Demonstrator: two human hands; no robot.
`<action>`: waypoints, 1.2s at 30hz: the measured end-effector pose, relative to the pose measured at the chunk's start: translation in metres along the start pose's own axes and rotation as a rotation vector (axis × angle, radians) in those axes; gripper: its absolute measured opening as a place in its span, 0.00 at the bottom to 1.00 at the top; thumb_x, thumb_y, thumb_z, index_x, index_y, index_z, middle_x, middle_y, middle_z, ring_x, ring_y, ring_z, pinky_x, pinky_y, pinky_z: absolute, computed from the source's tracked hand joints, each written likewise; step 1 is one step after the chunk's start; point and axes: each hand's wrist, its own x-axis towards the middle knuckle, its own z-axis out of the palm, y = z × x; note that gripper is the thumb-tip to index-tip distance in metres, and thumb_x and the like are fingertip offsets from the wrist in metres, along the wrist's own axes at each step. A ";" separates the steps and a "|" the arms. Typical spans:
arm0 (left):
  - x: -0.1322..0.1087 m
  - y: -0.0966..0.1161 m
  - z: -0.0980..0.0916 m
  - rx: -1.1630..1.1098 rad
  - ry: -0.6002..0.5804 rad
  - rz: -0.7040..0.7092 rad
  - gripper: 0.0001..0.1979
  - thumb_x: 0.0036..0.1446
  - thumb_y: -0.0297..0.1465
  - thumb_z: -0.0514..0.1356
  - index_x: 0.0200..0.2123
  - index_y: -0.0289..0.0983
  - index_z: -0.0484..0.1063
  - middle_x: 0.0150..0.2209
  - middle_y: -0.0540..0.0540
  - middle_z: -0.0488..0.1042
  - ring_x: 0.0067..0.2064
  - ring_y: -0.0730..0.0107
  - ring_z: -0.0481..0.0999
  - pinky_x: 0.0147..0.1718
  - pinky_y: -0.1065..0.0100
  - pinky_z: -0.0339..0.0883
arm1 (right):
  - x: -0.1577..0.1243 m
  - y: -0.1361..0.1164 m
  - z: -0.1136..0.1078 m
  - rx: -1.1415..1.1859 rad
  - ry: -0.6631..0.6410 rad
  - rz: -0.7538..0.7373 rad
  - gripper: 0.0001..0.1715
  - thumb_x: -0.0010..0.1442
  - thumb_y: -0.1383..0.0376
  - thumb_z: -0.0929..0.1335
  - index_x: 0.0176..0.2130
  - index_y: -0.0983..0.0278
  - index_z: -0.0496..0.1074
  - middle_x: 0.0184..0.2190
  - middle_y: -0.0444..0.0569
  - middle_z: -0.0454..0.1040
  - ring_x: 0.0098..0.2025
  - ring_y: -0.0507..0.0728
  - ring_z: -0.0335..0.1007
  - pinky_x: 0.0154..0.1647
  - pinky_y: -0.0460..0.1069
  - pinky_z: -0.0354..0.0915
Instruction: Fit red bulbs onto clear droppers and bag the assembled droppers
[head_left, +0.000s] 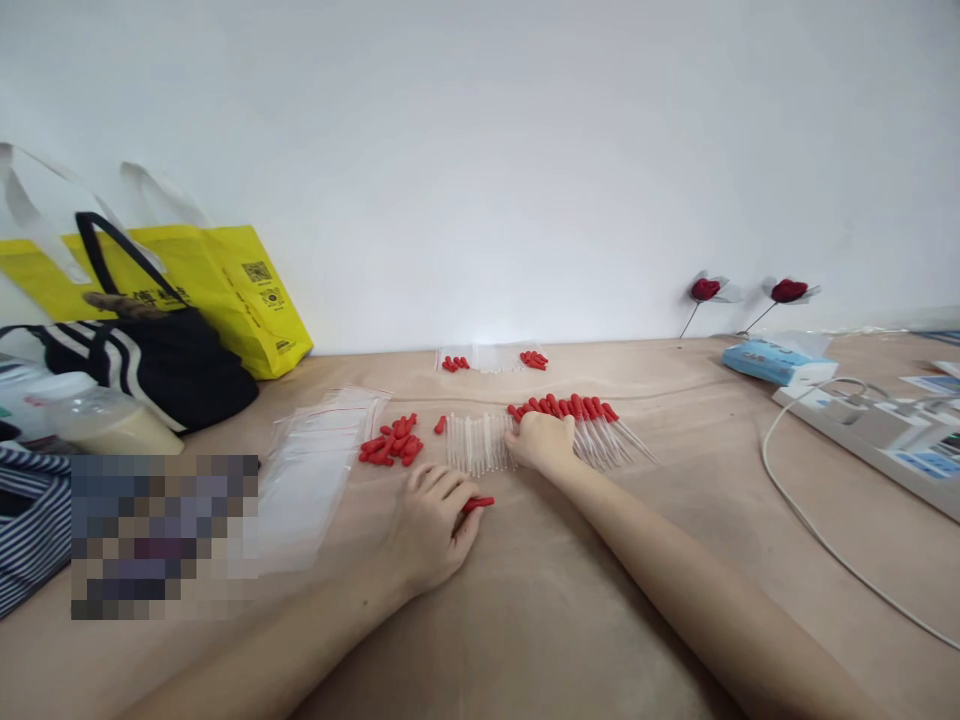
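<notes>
My left hand (433,525) rests on the table with its fingers curled round a small red rubber cap (480,503). My right hand (541,440) lies knuckles-up on a row of clear glass dropper tubes (476,443), its fingertips hidden at the tubes. Left of that row lies a loose pile of red caps (391,446). To the right of my right hand is a row of finished droppers with red caps (592,425). Further back lies a small bag of droppers (491,359).
A stack of clear zip bags (311,460) lies at the left. Behind it stand a black striped bag (154,365) and a yellow bag (240,295). A power strip (877,430), its white cable (802,510) and a blue tissue pack (776,362) are at the right.
</notes>
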 end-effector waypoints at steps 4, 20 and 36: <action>-0.001 -0.001 0.001 -0.021 0.003 -0.022 0.04 0.53 0.28 0.52 0.30 0.37 0.66 0.30 0.49 0.72 0.35 0.66 0.68 0.42 0.59 0.55 | 0.001 0.003 -0.005 0.044 -0.017 -0.046 0.17 0.54 0.62 0.59 0.30 0.69 0.73 0.33 0.61 0.74 0.38 0.64 0.69 0.39 0.55 0.53; 0.007 0.006 0.011 -0.023 0.128 0.008 0.09 0.56 0.27 0.52 0.37 0.39 0.71 0.32 0.50 0.76 0.38 0.67 0.72 0.52 0.52 0.47 | -0.073 0.076 0.024 0.343 0.376 -0.835 0.22 0.57 0.76 0.56 0.50 0.64 0.61 0.33 0.51 0.70 0.34 0.54 0.64 0.40 0.52 0.59; 0.004 0.002 0.011 -0.076 0.128 -0.022 0.08 0.56 0.27 0.51 0.38 0.39 0.69 0.32 0.50 0.76 0.37 0.69 0.73 0.52 0.53 0.49 | -0.076 0.060 0.026 0.361 0.343 -0.862 0.21 0.57 0.75 0.57 0.50 0.65 0.62 0.29 0.48 0.69 0.32 0.53 0.64 0.43 0.54 0.56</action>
